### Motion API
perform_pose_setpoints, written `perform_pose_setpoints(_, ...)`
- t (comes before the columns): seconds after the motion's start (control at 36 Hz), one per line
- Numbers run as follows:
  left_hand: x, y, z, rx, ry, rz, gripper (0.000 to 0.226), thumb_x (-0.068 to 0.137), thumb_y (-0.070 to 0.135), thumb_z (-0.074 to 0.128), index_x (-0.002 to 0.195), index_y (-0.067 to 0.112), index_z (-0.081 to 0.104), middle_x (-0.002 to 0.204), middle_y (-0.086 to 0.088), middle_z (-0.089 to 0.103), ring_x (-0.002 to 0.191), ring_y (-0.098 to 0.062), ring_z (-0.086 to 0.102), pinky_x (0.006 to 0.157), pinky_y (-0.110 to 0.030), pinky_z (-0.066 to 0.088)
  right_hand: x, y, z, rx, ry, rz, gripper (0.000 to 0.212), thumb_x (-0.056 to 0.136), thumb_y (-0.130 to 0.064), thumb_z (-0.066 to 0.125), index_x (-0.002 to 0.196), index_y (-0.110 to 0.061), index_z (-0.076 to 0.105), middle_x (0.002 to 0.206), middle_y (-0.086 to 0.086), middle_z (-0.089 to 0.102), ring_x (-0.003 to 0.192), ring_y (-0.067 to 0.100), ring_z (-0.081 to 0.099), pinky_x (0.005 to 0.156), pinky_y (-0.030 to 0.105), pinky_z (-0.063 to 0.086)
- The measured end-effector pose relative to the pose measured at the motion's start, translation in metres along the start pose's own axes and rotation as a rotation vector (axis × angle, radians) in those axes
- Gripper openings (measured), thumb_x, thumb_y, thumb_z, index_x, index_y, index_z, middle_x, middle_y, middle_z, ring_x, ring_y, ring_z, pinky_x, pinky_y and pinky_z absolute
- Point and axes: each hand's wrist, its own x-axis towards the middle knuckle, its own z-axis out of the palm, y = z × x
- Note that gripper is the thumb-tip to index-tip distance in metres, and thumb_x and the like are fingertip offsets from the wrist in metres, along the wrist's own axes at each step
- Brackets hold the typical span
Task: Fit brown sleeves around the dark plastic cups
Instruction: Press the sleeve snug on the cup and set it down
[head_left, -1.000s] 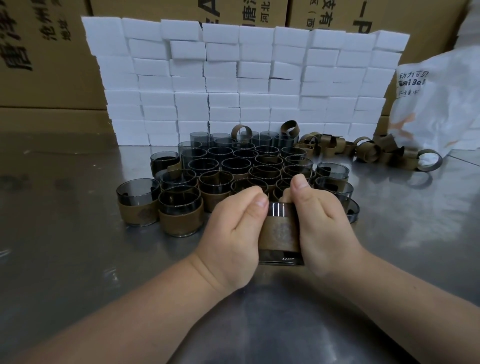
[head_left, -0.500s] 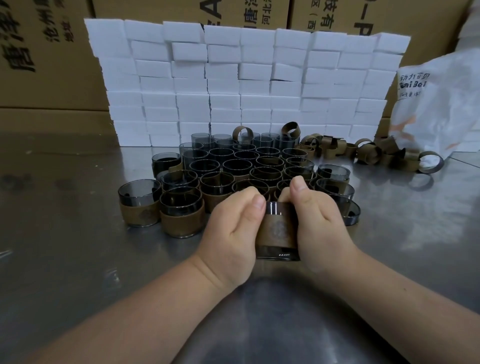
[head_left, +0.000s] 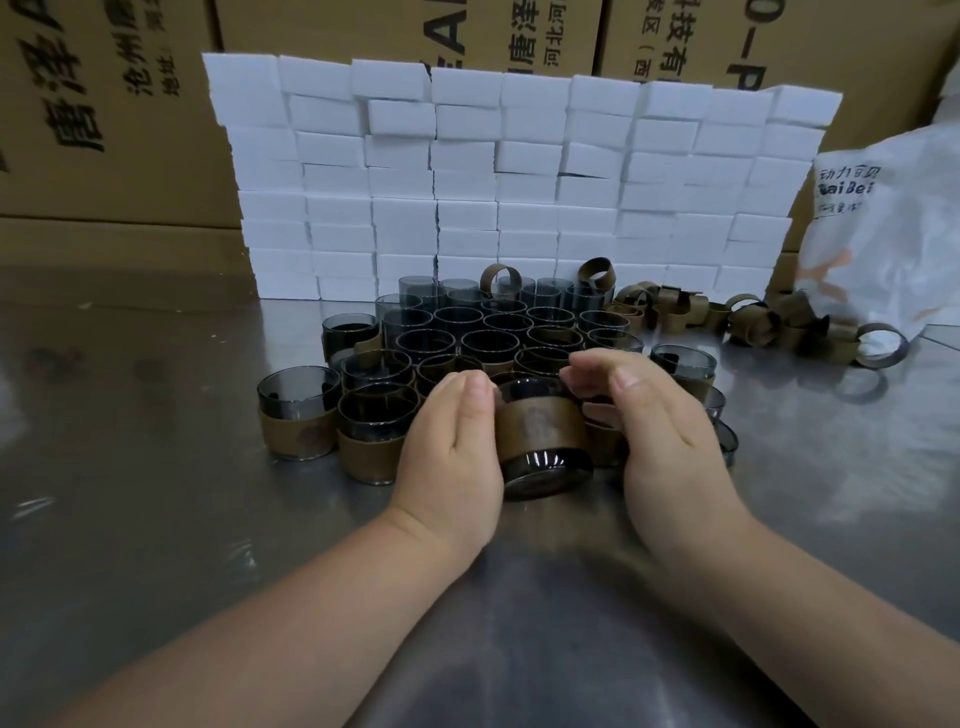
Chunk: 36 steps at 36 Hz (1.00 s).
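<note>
Steel table (head_left: 156, 519) fronts a wall of white blocks (head_left: 519, 182) and stacked cartons (head_left: 104, 104). At its near middle the cup (head_left: 545, 470) is tipped with its base toward the camera. Whether it rests on the table cannot be told. The sleeve (head_left: 540, 426) wraps its middle, and the dark rim and base show bare.

The left hand (head_left: 452, 441) lies flat against the cup's side, fingers (head_left: 475, 395) straight and together. The right hand (head_left: 670, 441) cups around the other side with fingers loosely bent and apart, gripping nothing; contact there is unclear.

The cup looks light and thin-walled, glossy and likely slippery where bare. Hard squeezing at the rim could flex it. The sleeve looks soft and grippier, so that band seems the best hold.

Just behind, crowded cups (head_left: 488, 343) leave no room. Sleeved ones (head_left: 298, 415) stand to the left. Loose sleeves (head_left: 753, 317) lie back right, near a bag (head_left: 893, 234). Open table lies toward the person and far left; no near edge shows.
</note>
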Motion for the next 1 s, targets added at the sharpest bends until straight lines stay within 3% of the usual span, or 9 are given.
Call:
perform_pose_setpoints(0.11, 0.0, 0.002, 0.0, -0.048, -0.043, -0.054, 0.035, 0.086, 0.041, 0.028, 0.069, 0.017, 0.048, 0.07, 0.005, 0.048, 0.068, -0.006, 0.044, 0.067, -0.022, 0.038, 0.0, 0.0, 0.001, -0.062, -0.106, 0.041, 0.024, 0.08, -0.046, 0.042, 0.092, -0.041, 0.062, 0.1, -0.022, 0.065, 0.096, -0.006, 0.058, 0.081, 0.011, 0.043)
perform_pose_setpoints(0.22, -0.003, 0.004, 0.0, -0.015, -0.191, -0.027, 0.034, 0.086, 0.039, 0.034, 0.067, 0.013, 0.046, 0.064, 0.008, 0.046, 0.062, -0.006, 0.043, 0.063, -0.027, 0.038, 0.0, 0.001, 0.002, -0.155, -0.143, 0.083, 0.017, 0.081, -0.043, 0.043, 0.074, -0.034, 0.057, 0.067, -0.016, 0.057, 0.063, 0.0, 0.051, 0.062, 0.023, 0.042)
perform_pose_setpoints(0.36, -0.003, 0.007, -0.005, 0.074, -0.31, 0.094, 0.041, 0.085, 0.041, 0.033, 0.076, 0.009, 0.056, 0.071, -0.006, 0.055, 0.073, -0.022, 0.051, 0.069, -0.043, 0.042, -0.002, 0.0, 0.0, -0.259, -0.144, 0.027, 0.023, 0.08, -0.04, 0.047, 0.064, -0.024, 0.05, 0.061, -0.013, 0.052, 0.056, 0.001, 0.046, 0.052, 0.015, 0.037)
perform_pose_setpoints(0.47, -0.002, 0.01, -0.008, 0.227, -0.25, 0.289, 0.034, 0.086, 0.04, 0.026, 0.059, 0.026, 0.041, 0.061, 0.008, 0.042, 0.07, -0.008, 0.042, 0.067, -0.028, 0.036, -0.004, -0.001, 0.0, -0.226, -0.139, 0.008, 0.025, 0.08, -0.036, 0.048, 0.058, -0.025, 0.047, 0.056, -0.014, 0.05, 0.054, 0.001, 0.044, 0.052, 0.014, 0.035)
perform_pose_setpoints(0.56, -0.003, 0.011, -0.006, 0.169, -0.266, 0.254, 0.031, 0.085, 0.042, 0.029, 0.057, 0.031, 0.035, 0.057, 0.01, 0.037, 0.063, -0.006, 0.04, 0.06, -0.02, 0.03, -0.004, -0.002, 0.001, -0.219, -0.175, 0.006, 0.024, 0.081, -0.037, 0.046, 0.057, -0.031, 0.049, 0.053, -0.015, 0.048, 0.052, 0.001, 0.042, 0.052, 0.014, 0.034)
perform_pose_setpoints(0.81, -0.004, 0.012, -0.007, 0.122, -0.287, 0.265, 0.042, 0.088, 0.041, 0.027, 0.056, 0.015, 0.034, 0.056, 0.005, 0.039, 0.06, -0.011, 0.04, 0.058, -0.029, 0.034, -0.004, -0.003, 0.001, -0.175, -0.202, -0.02, 0.028, 0.085, -0.034, 0.042, 0.057, -0.031, 0.046, 0.05, -0.014, 0.044, 0.049, 0.001, 0.038, 0.049, 0.014, 0.03)
perform_pose_setpoints(1.0, -0.004, 0.011, -0.007, 0.111, -0.285, 0.24, 0.043, 0.088, 0.042, 0.028, 0.055, 0.016, 0.036, 0.055, 0.007, 0.039, 0.059, -0.008, 0.04, 0.057, -0.027, 0.034, -0.005, -0.003, 0.001, -0.19, -0.199, -0.014, 0.033, 0.086, -0.035, 0.041, 0.055, -0.024, 0.036, 0.052, -0.012, 0.043, 0.05, 0.003, 0.038, 0.049, 0.017, 0.03)
